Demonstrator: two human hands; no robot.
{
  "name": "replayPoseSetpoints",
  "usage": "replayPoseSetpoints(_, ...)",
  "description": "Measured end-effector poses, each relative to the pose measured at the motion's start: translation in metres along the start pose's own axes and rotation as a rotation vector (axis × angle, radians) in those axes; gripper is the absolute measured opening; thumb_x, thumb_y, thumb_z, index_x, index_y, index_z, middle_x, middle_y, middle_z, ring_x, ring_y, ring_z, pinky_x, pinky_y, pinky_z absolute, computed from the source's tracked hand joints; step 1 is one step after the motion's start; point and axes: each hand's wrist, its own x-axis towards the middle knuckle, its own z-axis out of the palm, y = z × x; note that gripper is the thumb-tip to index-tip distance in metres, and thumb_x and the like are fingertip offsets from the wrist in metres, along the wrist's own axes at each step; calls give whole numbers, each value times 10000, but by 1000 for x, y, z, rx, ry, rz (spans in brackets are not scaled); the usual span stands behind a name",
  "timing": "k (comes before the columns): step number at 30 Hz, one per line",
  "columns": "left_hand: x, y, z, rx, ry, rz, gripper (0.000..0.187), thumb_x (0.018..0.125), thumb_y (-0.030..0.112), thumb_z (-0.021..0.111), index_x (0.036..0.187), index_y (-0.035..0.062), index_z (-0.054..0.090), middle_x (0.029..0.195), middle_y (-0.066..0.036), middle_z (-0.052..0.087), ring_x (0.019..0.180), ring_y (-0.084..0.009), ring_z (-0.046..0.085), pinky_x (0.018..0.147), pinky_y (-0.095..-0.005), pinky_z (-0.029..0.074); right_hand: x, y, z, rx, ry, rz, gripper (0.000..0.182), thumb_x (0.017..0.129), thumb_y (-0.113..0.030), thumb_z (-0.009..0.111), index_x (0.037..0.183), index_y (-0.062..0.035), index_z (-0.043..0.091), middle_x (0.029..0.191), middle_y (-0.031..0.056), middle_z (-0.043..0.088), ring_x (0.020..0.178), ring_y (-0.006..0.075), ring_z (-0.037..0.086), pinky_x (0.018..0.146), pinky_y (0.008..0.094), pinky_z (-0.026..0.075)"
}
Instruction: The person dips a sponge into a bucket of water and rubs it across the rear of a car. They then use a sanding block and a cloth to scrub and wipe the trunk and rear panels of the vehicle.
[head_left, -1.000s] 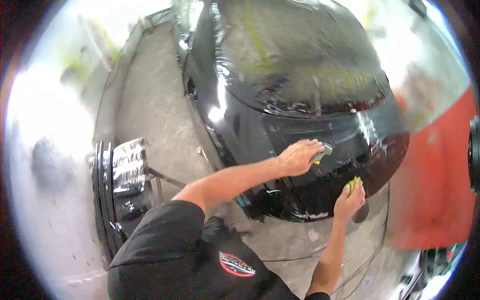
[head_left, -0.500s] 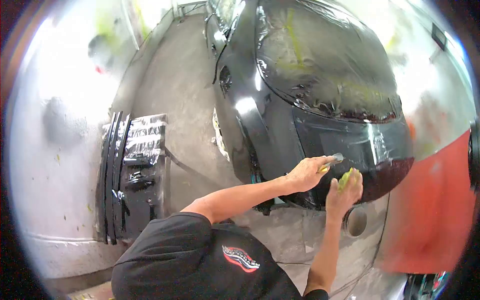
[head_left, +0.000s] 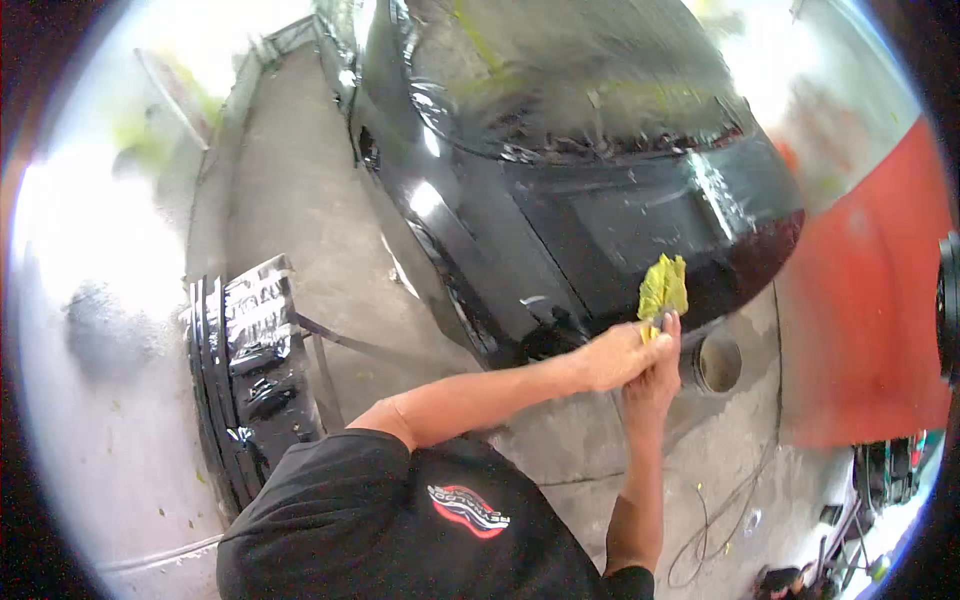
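Note:
My left hand (head_left: 618,357) and my right hand (head_left: 652,388) meet just in front of the dark car body (head_left: 620,235), both closed. A crumpled yellow cloth (head_left: 663,285) sticks up from my right hand's grip. Between the fingers, a small grey piece of the scraper (head_left: 660,319) shows; my left hand grips it, and most of it is hidden by the cloth and fingers. The nearby car panel looks dull black, with a dark red glossy area at its right corner.
Plastic film (head_left: 580,90) covers the car's glass. Dark trim pieces (head_left: 262,375) lie on a stand at left. A round bucket (head_left: 718,364) stands on the floor beside my right hand. A red panel (head_left: 870,310) is at right; a thin hose (head_left: 705,530) lies on the floor.
My hands have come together and drawn back from the panel. The scraper, exposed before, is now mostly covered, and more of the cloth shows. The view has shifted.

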Motion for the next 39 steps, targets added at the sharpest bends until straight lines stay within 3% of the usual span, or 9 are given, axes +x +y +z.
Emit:
replayPoseSetpoints(4,4,-35,-24,572,67,345,548,1086,430,395,1419,25,556,1443,-241,566,1404,-412,477,1185,-517,337,8,-5,-1,190,-40,205,509,1008,-42,594,1498,27,476,1482,217,575,1366,348,572,1108,401,458)
replayPoseSetpoints(6,-3,-32,-50,781,96,297,479,1051,370,483,1388,45,585,1457,-225,555,1432,-386,459,1204,-540,313,16,-6,9,119,-59,136,512,987,-24,606,1483,30,494,1452,227,594,1351,369,578,1115,411,455)
replayPoseSetpoints(9,1,-70,-87,1038,343,315,412,1006,294,588,1337,49,608,1446,-188,567,1441,-371,452,1200,-531,330,27,-2,30,-22,-161,-45,549,948,-14,625,1481,27,500,1498,226,545,1416,419,486,1205,481,362)
replayPoseSetpoints(13,-1,-76,-179,1220,387,285,410,1013,269,589,1357,46,603,1443,-170,588,1426,-374,477,1200,-511,339,8,21,34,-399,-413,-120,634,907,-33,623,1519,14,461,1589,223,434,1492,417,379,1230,513,317)
replayPoseSetpoints(15,-3,-99,-220,1291,498,250,409,1039,267,559,1380,48,611,1487,-170,570,1440,-372,467,1205,-506,332,-8,24,27,-471,-476,-137,674,963,-166,639,1558,25,387,1640,237,340,1525,435,309,1224,556,303)
replayPoseSetpoints(18,-9,-113,-239,1123,529,316,429,1074,278,503,1432,65,607,1523,-150,556,1475,-335,445,1228,-497,304,-12,16,46,-460,-438,-102,731,1005,-314,640,1544,92,360,1629,305,311,1510,504,289,1228,561,280)
replayPoseSetpoints(29,-14,-122,-239,905,628,401,367,1009,225,603,1307,22,675,1461,-176,604,1453,-350,477,1217,-513,343,136,1,186,-371,-464,-182,627,1049,-296,557,1512,98,404,1585,341,361,1487,516,319,1243,558,253)
replayPoseSetpoints(35,-12,-127,-238,873,650,400,419,1021,279,599,1329,1,656,1474,-184,589,1476,-328,451,1247,-480,306,44,21,74,-369,-585,-145,615,1043,-252,557,1548,52,383,1645,301,298,1533,490,261,1254,548,229)
replayPoseSetpoints(39,-14,-125,-242,843,655,393,425,1019,278,602,1327,-10,652,1485,-185,579,1481,-326,443,1252,-481,300,55,26,92,-373,-560,-203,624,1037,-242,560,1551,60,378,1642,309,297,1536,485,258,1260,547,213)
